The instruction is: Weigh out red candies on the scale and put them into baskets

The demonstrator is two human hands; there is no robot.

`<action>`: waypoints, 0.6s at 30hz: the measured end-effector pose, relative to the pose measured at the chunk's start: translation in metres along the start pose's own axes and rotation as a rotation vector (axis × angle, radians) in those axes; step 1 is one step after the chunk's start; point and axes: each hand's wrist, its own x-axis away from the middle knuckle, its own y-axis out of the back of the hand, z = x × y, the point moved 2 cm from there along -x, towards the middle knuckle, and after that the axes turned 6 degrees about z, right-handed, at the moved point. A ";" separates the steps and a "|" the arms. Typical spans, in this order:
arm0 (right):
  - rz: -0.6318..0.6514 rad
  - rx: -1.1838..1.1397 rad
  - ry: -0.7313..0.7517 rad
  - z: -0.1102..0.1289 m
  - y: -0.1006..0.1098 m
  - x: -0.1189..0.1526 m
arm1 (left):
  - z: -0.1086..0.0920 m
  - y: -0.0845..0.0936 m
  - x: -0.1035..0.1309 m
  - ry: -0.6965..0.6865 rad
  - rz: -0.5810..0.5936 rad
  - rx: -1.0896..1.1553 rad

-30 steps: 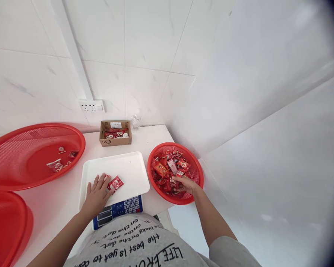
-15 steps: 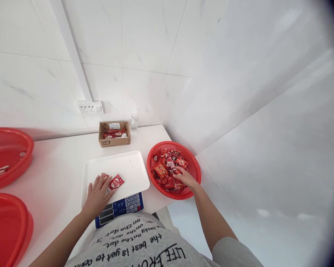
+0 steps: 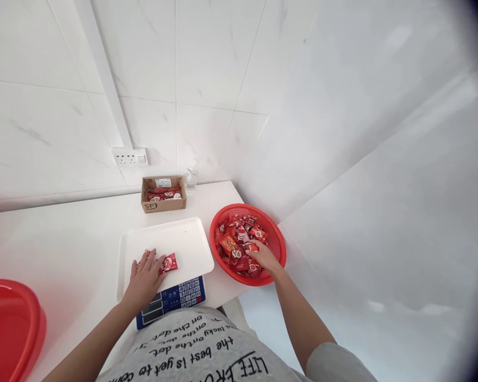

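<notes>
My left hand point(image 3: 144, 278) lies palm down on the white tray point(image 3: 183, 228) of a weighing scale. Its fingers are stretched out, with the fingertips over small red printed packets. One red packet point(image 3: 169, 262) shows beside the index finger and thumb; others are mostly covered by the hand. Inside the red mesh basket point(image 3: 276, 241) to the right, my right hand point(image 3: 266, 259) has thumb and fingers closed about a small red packet point(image 3: 252, 246). Many similar red packets point(image 3: 229, 243) fill the basket around it. The scale's blue keypad point(image 3: 183, 294) sticks out below the tray.
Behind the tray stands a cardboard box point(image 3: 164, 203) with red packets in it. A clear plastic bottle point(image 3: 191, 179) is beside it. At the lower left is a red basin point(image 3: 34, 323). The white table point(image 3: 83, 233) meets a tiled wall with a socket point(image 3: 129, 156).
The upper red basin at the left is gone from view. On the tray, the packet by my left hand has turned and sits further under the fingers. My right hand stays in the basket.
</notes>
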 end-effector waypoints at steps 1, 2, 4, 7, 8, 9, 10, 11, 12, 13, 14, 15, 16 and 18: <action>-0.006 -0.014 0.005 0.001 0.000 0.000 | 0.001 0.000 0.001 -0.002 -0.011 0.000; -0.012 -0.023 0.012 0.001 -0.001 0.001 | 0.001 0.000 0.001 -0.003 -0.019 0.000; -0.025 -0.032 0.034 0.003 -0.002 0.001 | 0.001 -0.001 0.002 -0.004 -0.025 -0.001; -0.041 -0.029 0.065 0.005 -0.003 0.001 | 0.002 -0.001 0.004 -0.007 -0.031 0.003; -0.050 -0.027 0.071 0.005 -0.003 0.001 | 0.002 -0.001 0.005 -0.009 -0.039 0.010; -0.060 -0.024 0.075 0.006 -0.003 0.001 | 0.002 -0.001 0.005 -0.011 -0.047 0.017; -0.073 -0.022 0.076 0.006 -0.003 0.001 | 0.002 -0.001 0.005 -0.013 -0.057 0.025; -0.088 -0.021 0.077 0.007 -0.003 0.001 | 0.003 -0.001 0.006 -0.017 -0.068 0.034; -0.104 -0.023 0.076 0.008 -0.003 0.002 | 0.003 -0.002 0.006 -0.021 -0.081 0.044; -0.117 -0.030 0.072 0.009 -0.003 0.002 | 0.003 -0.002 0.006 -0.026 -0.097 0.056; -0.124 -0.047 0.066 0.011 -0.002 0.003 | 0.003 -0.001 0.006 -0.033 -0.118 0.072; -0.125 -0.078 0.056 0.013 -0.003 0.005 | 0.002 0.000 0.007 -0.043 -0.147 0.094; -0.114 -0.127 0.048 0.017 -0.004 0.006 | 0.000 0.003 0.007 -0.062 -0.180 0.125; -0.044 -0.264 0.061 0.028 -0.010 0.011 | -0.008 0.011 0.008 -0.127 -0.233 0.225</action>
